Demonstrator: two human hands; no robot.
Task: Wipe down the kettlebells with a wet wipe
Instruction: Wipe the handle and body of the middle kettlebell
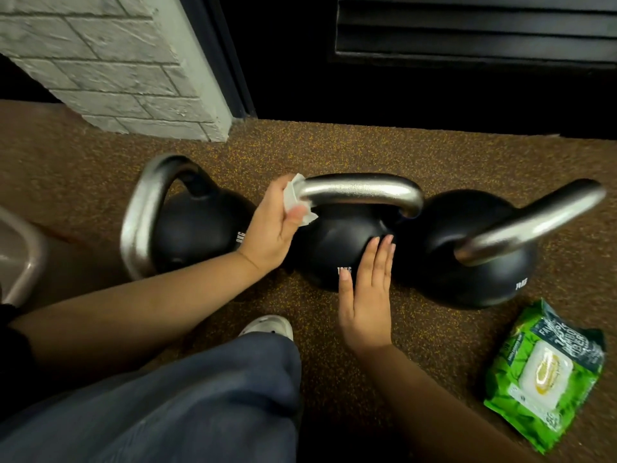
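Wiping the handle of the middle kettlebell, in the centre of the frame

The left hand (pixel 270 225) is gripping the wet wipe (pixel 293 198) around the left end of the handle (pixel 360 190) of the middle kettlebell (pixel 334 242), while the right hand (pixel 367 295) is resting with straight fingers (pixel 384 262) on its black body. Much is probably remaining: whether the left kettlebell (pixel 197 235) and right kettlebell (pixel 494 279) are already wiped, I cannot tell.

"8KG" on left kettlebell (pixel 200 228), "FIBER" on wipes pack (pixel 544 372)
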